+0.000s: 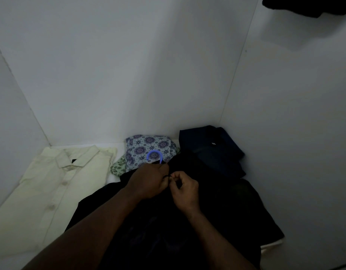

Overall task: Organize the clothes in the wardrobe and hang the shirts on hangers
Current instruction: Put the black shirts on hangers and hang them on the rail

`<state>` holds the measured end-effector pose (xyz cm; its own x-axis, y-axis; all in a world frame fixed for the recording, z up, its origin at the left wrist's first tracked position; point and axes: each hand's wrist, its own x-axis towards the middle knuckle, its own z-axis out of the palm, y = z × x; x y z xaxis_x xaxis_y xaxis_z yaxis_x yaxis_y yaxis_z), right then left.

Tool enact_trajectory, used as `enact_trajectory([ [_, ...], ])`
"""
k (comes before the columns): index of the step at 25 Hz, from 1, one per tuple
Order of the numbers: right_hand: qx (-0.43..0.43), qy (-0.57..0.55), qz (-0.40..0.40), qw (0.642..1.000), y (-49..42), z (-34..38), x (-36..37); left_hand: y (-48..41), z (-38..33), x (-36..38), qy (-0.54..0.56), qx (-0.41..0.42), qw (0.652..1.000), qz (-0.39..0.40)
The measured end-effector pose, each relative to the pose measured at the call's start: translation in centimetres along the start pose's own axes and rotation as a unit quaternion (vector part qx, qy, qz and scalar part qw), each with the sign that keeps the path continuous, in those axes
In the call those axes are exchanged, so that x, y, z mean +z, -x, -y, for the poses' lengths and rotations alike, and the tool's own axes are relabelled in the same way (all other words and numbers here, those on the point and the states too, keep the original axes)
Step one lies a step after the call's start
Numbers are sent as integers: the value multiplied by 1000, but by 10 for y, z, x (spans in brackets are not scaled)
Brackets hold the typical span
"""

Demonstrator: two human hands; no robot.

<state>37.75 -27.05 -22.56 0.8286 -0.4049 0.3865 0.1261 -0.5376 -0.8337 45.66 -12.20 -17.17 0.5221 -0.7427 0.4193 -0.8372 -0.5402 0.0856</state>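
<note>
Black shirt (pixel 187 221), soft and matte, is spread flat on the white wardrobe shelf (pixel 117 146), presumably so that its front can be worked on while the cloth is supported from below. A blue plastic hanger hook (pixel 153 154), curved and glossy, projects from the collar end, which suggests that the hanger has already been slipped inside. The left hand (pixel 150 180) and the right hand (pixel 184 188) are brought together just below the collar, fingertips nearly touching; each grip is narrowed to a pinch on a small fold of the dark fabric, probably at a button, though the dim light hides the detail. To the left a pale cream shirt (pixel 51 184) is laid out, crisp-collared and buttoned. Behind the hands a folded floral-print garment (pixel 146 147) is stacked on a green leaf-print piece (pixel 118 167), and folded navy clothes (pixel 213 149) are pushed into the right corner. A dark garment (pixel 308 5) hangs at the upper right.
</note>
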Motion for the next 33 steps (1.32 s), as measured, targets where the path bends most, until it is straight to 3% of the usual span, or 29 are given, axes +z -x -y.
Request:
enact_trajectory([
  [3,-31,8,41,999,0,0,0,13,-8,12,-8,-41,999,-32],
  [6,-78,2,60,995,0,-2,1,26,-13,21,93,-197,973,-74],
  [7,-96,3,62,993,-1,-3,2,28,-10,23,117,-213,967,-77],
  [11,-136,63,61,987,1,-6,7,35,0,19,123,-177,975,-54],
  [16,-122,114,84,982,-1,-3,8,43,4,7,80,-209,974,22],
  [19,-45,122,124,984,-11,10,3,38,10,-1,188,-310,932,-12],
  [21,10,146,164,976,-28,23,-1,32,16,-8,204,-365,908,-8],
  [24,15,176,210,962,-43,32,-5,23,23,-20,192,-398,892,90],
  [27,19,176,272,946,-47,29,-8,19,26,-25,206,-379,887,162],
  [30,8,195,262,945,-43,29,-9,17,26,-22,232,-399,871,169],
  [33,-20,202,194,960,-34,29,-5,15,27,-19,310,-432,833,150],
])
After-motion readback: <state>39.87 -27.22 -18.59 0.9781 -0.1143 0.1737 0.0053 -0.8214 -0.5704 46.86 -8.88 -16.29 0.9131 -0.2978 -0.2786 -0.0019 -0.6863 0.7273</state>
